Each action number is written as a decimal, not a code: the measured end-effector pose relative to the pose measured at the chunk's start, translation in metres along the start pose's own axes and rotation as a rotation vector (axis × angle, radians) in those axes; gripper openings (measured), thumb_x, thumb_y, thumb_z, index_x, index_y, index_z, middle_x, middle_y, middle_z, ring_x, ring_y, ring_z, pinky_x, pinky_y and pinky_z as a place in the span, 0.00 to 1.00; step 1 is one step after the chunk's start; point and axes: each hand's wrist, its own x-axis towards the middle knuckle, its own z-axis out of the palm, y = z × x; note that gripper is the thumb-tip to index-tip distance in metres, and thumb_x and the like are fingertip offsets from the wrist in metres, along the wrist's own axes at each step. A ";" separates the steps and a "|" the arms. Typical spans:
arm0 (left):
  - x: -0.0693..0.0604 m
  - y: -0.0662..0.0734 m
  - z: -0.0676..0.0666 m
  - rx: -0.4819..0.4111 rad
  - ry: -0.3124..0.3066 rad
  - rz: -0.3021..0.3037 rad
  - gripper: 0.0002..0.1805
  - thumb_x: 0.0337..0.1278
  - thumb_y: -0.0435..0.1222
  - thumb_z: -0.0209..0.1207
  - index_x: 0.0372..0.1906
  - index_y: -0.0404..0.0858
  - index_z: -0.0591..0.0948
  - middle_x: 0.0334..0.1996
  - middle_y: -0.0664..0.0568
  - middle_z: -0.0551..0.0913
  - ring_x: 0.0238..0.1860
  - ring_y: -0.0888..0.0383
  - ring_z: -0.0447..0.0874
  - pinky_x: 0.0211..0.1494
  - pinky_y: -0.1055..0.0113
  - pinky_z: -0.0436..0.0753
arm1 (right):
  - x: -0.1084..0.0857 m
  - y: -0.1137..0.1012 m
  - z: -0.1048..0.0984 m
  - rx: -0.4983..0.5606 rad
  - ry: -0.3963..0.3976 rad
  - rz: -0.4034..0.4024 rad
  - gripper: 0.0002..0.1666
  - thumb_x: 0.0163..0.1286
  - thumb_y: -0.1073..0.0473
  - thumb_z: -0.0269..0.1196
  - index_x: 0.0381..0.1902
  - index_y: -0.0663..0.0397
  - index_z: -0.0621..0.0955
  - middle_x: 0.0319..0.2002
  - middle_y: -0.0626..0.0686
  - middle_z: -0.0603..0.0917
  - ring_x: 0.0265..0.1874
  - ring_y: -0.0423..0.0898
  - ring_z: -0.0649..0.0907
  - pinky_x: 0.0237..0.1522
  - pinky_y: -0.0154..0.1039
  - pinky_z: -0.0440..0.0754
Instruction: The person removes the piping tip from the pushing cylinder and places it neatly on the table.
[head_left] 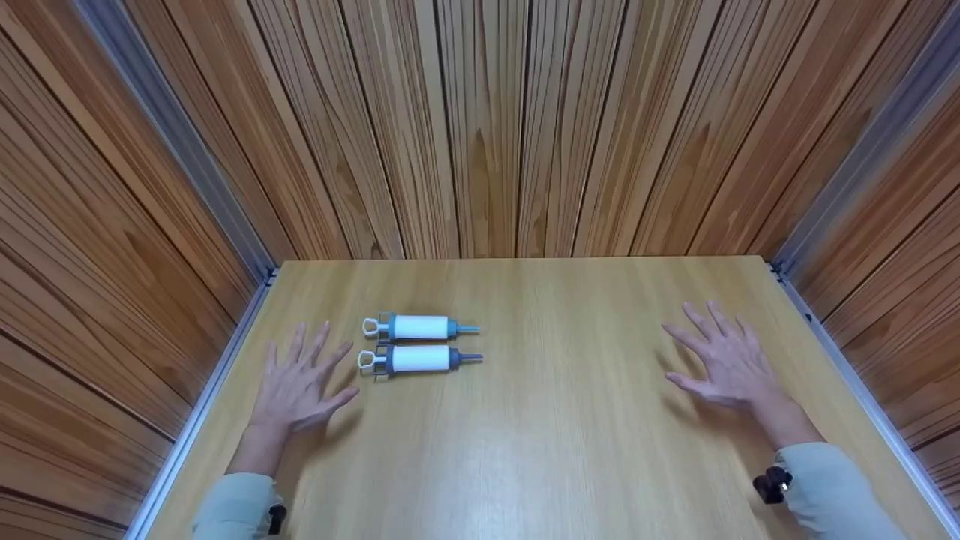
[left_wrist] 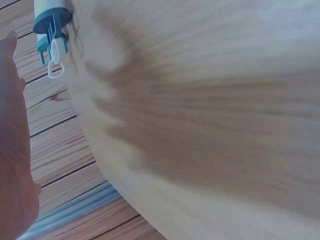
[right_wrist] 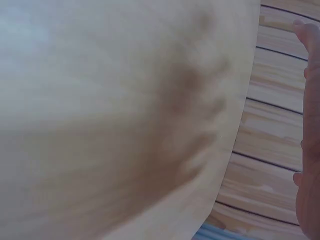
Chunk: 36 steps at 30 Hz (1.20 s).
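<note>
Two syringe-like plungers lie side by side on the table, nozzles to the right and white ring handles to the left. The farther syringe point(head_left: 421, 327) has light blue ends and a white barrel. Nearer is a syringe point(head_left: 421, 358) with dark grey-blue ends. My left hand point(head_left: 297, 386) is spread just left of them, holding nothing, its shadow falling on the table. In the left wrist view, part of a syringe point(left_wrist: 52, 20) shows beyond the hand point(left_wrist: 15, 145). Far to the right, my right hand point(head_left: 726, 364) is spread above the table, also holding nothing.
The pale wooden table point(head_left: 570, 420) is enclosed by a back wall point(head_left: 487, 150) of wood planks and plank side walls. Metal rails point(head_left: 202, 412) run along the table's left and right edges. Dark wrist devices point(head_left: 772, 484) sit at both light sleeves.
</note>
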 end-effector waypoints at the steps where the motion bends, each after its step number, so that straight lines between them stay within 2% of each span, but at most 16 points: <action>1: 0.001 0.001 0.000 0.001 -0.001 0.004 0.47 0.70 0.71 0.58 0.88 0.56 0.69 0.93 0.40 0.57 0.92 0.26 0.51 0.84 0.15 0.56 | 0.002 -0.002 0.001 -0.002 0.007 -0.006 0.49 0.64 0.33 0.74 0.80 0.39 0.78 0.84 0.66 0.72 0.81 0.80 0.69 0.70 0.89 0.71; 12: 0.009 0.014 0.006 -0.044 0.008 0.007 0.46 0.71 0.69 0.59 0.88 0.58 0.69 0.94 0.43 0.56 0.93 0.28 0.49 0.85 0.15 0.54 | 0.020 -0.027 0.010 0.020 0.024 -0.093 0.49 0.64 0.32 0.73 0.80 0.41 0.79 0.84 0.67 0.72 0.80 0.80 0.72 0.69 0.88 0.73; 19: 0.015 0.024 0.008 -0.082 0.000 0.028 0.46 0.71 0.70 0.58 0.88 0.58 0.68 0.93 0.42 0.57 0.93 0.28 0.50 0.84 0.14 0.55 | 0.030 -0.038 0.009 0.051 0.088 -0.135 0.49 0.63 0.33 0.74 0.79 0.41 0.80 0.83 0.67 0.75 0.78 0.78 0.76 0.65 0.85 0.79; 25: 0.020 0.032 0.007 -0.108 0.016 0.055 0.45 0.72 0.69 0.58 0.87 0.55 0.71 0.92 0.42 0.59 0.93 0.29 0.52 0.85 0.15 0.56 | 0.031 -0.044 0.007 0.131 0.133 -0.121 0.49 0.61 0.37 0.76 0.79 0.44 0.81 0.82 0.67 0.76 0.77 0.79 0.77 0.65 0.82 0.80; 30: 0.025 0.039 0.009 -0.173 0.025 0.072 0.45 0.71 0.67 0.60 0.86 0.55 0.71 0.92 0.42 0.61 0.93 0.29 0.52 0.84 0.14 0.55 | 0.032 -0.050 0.005 0.178 0.134 -0.101 0.48 0.62 0.39 0.77 0.79 0.43 0.80 0.82 0.66 0.76 0.79 0.78 0.76 0.67 0.82 0.78; 36: 0.033 0.051 0.008 -0.208 0.005 0.078 0.45 0.71 0.67 0.59 0.87 0.55 0.70 0.91 0.41 0.62 0.92 0.28 0.54 0.85 0.16 0.57 | 0.037 -0.056 0.005 0.223 0.158 -0.096 0.48 0.62 0.40 0.77 0.79 0.43 0.80 0.83 0.65 0.76 0.79 0.78 0.76 0.67 0.83 0.78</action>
